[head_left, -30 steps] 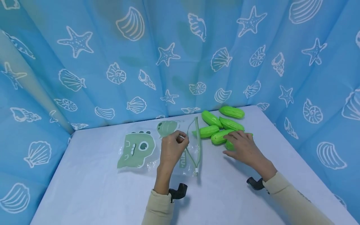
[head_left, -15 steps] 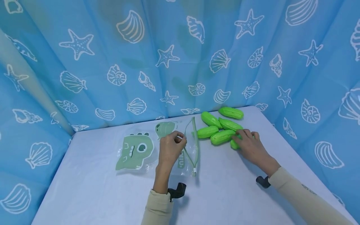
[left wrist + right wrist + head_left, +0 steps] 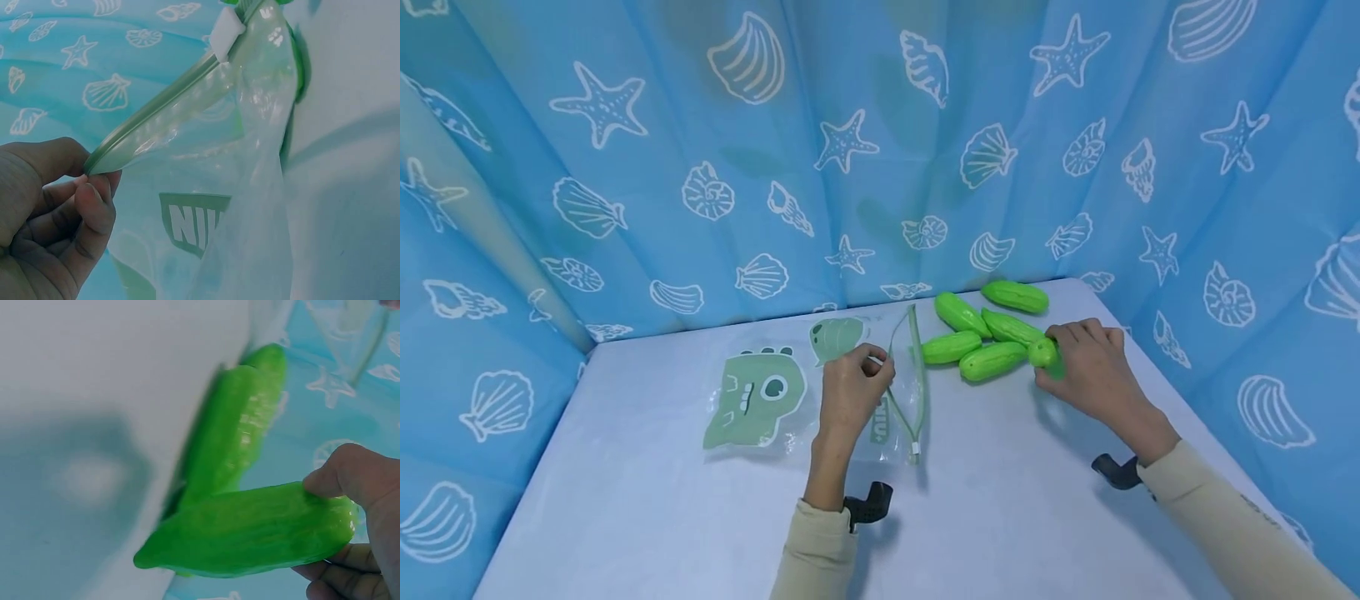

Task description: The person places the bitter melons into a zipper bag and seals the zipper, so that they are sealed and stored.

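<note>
Left of centre in the head view, a clear zip bag (image 3: 820, 392) printed with a green dinosaur lies on the pale table (image 3: 647, 517). The left hand (image 3: 850, 392) pinches the bag's green zip edge between thumb and fingers, lifting its mouth apart. Right of centre, five green toy cucumbers (image 3: 992, 360) lie clustered. The right hand (image 3: 1093, 371) grips one held cucumber (image 3: 1043, 352), just beside them.

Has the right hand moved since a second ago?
Yes. The right hand has shifted right and toward the curtain, past the cucumber pile, and now grips one green cucumber.
</note>
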The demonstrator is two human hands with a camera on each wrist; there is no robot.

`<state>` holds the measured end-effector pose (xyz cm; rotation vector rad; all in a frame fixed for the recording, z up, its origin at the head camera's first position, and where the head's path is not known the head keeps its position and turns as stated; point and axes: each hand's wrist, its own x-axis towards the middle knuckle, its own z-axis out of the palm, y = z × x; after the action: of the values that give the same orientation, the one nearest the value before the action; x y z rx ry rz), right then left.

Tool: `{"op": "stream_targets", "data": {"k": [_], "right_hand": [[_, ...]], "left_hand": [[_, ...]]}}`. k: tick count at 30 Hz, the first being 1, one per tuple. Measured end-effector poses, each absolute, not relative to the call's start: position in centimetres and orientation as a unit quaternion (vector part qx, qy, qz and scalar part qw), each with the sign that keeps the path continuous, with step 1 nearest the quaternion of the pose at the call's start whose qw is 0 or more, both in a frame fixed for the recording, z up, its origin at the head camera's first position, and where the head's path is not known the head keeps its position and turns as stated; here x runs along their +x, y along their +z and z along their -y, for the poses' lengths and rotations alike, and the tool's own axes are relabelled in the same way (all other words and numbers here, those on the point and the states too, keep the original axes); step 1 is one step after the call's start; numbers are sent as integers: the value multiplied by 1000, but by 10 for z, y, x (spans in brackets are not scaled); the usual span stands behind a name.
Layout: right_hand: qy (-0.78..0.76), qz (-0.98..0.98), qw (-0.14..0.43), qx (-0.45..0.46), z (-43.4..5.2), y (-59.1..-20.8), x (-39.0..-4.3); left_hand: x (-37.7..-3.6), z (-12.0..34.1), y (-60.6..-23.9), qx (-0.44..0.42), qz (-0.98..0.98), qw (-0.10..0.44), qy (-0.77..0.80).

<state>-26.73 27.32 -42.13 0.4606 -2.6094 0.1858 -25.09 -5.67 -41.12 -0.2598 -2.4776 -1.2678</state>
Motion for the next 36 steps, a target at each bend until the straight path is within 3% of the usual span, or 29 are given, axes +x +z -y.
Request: {"op": "stream_targets", "data": {"k": [4,16,36], "right_hand": [[111,950,245,160,-271,-409,-266],[317,929,163,100,-250,-392,-250],[514,847,114,78,-225,-397,-252]], "left_hand": [[-251,59,-409,-90,873,173,-448],[-252,59,-412,-104,865,195,-451],[-250,59,-409,-94,871,181,-448]]}}
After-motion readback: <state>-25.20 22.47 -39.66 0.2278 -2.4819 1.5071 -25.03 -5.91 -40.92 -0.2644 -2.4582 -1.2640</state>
